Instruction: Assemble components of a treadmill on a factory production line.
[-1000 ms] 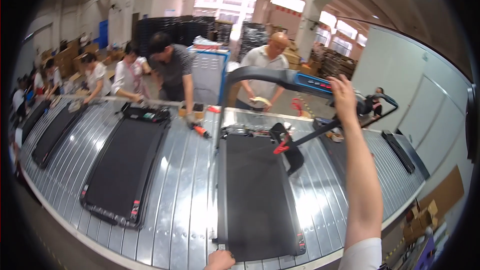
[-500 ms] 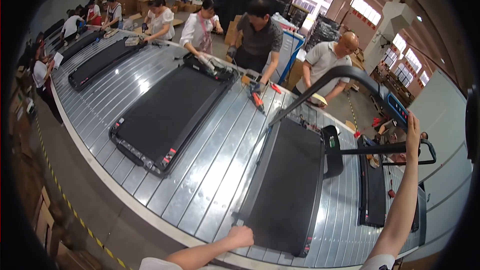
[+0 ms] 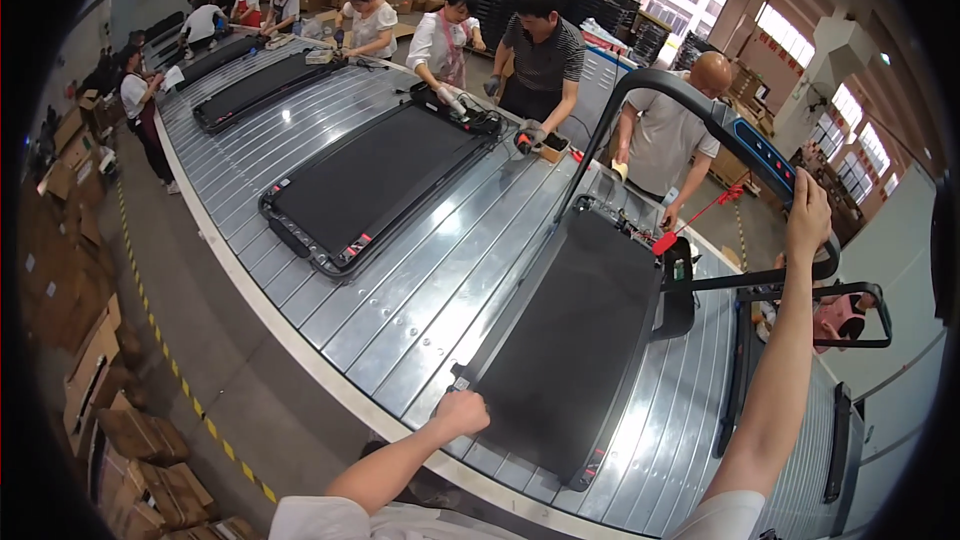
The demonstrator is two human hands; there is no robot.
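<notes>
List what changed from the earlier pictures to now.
The left hand came up from the lower edge and now rests on the near end of the treadmill deck. The right hand has stayed closed on the raised handlebar. The flat treadmill beside it has not moved.

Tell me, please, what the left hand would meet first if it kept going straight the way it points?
Probably nothing new: the left hand is already on the near end of the treadmill deck, so its black belt lies straight ahead.
</notes>
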